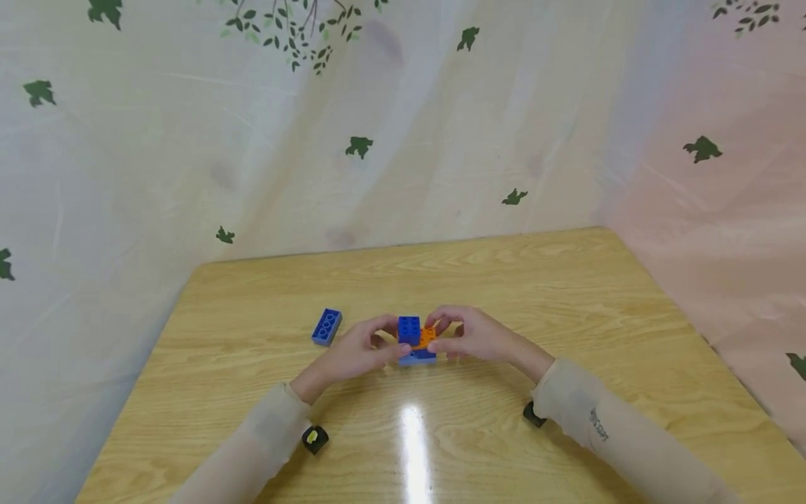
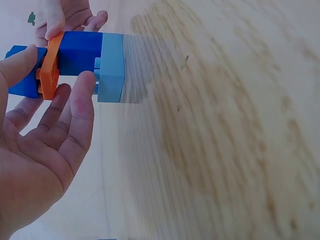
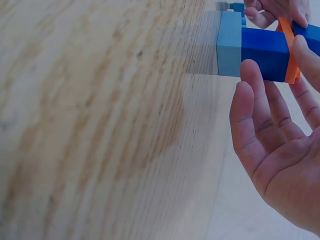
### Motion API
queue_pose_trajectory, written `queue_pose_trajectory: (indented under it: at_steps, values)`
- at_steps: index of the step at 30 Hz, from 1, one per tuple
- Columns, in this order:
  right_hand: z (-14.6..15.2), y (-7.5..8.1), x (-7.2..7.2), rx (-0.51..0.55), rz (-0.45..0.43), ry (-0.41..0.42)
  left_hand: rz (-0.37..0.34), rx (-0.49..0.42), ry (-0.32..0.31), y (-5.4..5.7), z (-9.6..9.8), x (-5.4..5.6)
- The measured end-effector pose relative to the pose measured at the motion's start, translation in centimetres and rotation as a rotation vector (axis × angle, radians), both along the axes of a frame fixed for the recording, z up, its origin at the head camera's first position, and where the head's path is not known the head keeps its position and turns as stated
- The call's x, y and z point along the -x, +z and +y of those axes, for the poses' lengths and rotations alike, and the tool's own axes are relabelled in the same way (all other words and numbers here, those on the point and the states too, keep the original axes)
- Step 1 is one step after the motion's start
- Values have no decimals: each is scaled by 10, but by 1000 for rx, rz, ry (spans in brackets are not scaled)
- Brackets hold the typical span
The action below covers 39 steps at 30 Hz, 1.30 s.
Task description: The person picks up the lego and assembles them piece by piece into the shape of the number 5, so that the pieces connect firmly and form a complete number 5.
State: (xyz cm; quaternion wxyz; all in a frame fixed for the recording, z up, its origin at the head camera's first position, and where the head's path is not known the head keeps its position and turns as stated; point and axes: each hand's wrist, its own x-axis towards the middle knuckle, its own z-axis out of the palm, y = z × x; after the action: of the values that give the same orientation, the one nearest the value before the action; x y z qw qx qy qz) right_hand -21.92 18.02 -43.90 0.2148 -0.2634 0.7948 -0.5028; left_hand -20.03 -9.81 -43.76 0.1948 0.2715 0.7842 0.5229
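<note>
A small stack of toy building bricks stands on the wooden table between the two hands. At its base lies a light blue brick (image 2: 112, 67), with a dark blue brick (image 3: 264, 52) on one side of it. Above that sits a flat orange brick (image 1: 429, 338), and another dark blue brick (image 1: 408, 330) tops its left part. My left hand (image 1: 360, 348) pinches the top blue brick between thumb and fingers. From the other side, my right hand (image 1: 476, 334) pinches the orange brick, its lower fingers loosely bent beside the stack.
A loose blue brick (image 1: 327, 327) lies on the table (image 1: 504, 280) left of the stack. Black objects, one with a yellow mark (image 1: 315, 439), sit at the wrists by the sleeves. Behind the table hangs a pale cloth (image 1: 283, 175) with leaf prints.
</note>
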Motion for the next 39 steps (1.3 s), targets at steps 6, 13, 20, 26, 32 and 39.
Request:
queue_pose_trajectory:
  at_steps: [6,13,20,26,32,39]
  values:
    - [0,0,1,-8,16,6,4,-10,3,-2,-1,1]
    - [-1,-1,2,-9,26,8,-14,-18,8,-5,-2,2]
    - [-1,-1,1,-6,14,0,-10,-26,15,-7,-2,0]
    - [-2,-1,0,7,-9,-3,14,-14,37,-8,-5,-1]
    - [-1,-1,1,5,-8,-5,48,12,29,-8,-6,0]
    - [-1,-1,1,1,-4,-7,72,53,38,-6,-4,0]
